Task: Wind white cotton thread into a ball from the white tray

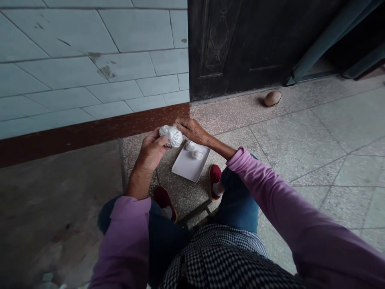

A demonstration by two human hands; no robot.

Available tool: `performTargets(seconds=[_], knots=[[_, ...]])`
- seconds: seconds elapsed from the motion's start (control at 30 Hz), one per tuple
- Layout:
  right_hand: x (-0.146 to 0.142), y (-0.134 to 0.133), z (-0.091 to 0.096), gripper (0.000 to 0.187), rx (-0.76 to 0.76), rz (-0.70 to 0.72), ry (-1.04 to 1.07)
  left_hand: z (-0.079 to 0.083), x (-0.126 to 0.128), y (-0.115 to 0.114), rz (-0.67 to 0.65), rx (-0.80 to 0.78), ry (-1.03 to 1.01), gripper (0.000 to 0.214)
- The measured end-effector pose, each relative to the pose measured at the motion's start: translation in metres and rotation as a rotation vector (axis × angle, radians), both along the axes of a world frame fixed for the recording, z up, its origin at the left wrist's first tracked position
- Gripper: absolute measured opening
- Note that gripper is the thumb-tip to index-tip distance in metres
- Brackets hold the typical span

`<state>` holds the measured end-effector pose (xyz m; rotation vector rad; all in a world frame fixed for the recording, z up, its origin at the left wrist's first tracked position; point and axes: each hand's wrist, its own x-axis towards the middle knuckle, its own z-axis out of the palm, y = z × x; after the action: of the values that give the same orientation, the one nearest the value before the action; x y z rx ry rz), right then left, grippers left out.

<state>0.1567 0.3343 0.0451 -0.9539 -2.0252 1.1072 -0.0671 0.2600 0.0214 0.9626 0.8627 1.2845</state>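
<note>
A ball of white yarn is gripped in my left hand, its thumb pressed on the near side. My right hand is at the ball's right side, fingers bent toward it and smeared by motion. Whether those fingers pinch a strand cannot be made out. Below the hands, a shallow white tray lies on the floor between my feet. Two smaller balls of white yarn sit at its far end, partly covered by my right hand.
A tiled wall with a dark red base strip stands ahead on the left, beside a dark door. A round brownish object lies on the floor by the door. My red shoes flank the tray.
</note>
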Motion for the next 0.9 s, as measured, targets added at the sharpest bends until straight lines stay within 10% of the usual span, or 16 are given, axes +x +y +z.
performTargets(seconds=[0.4, 0.6, 0.9], knots=[[-0.012, -0.045, 0.002, 0.029, -0.098, 0.192, -0.122, -0.010, -0.006, 0.017, 0.312, 0.093, 0.039, 0.062], [-0.001, -0.021, 0.030, 0.061, -0.043, -0.069, 0.045, -0.003, -0.003, 0.002, 0.115, 0.037, 0.140, 0.065], [-0.009, -0.018, -0.007, 0.053, 0.026, 0.040, 0.074, 0.000, -0.006, -0.002, 0.082, 0.015, -0.054, 0.071]])
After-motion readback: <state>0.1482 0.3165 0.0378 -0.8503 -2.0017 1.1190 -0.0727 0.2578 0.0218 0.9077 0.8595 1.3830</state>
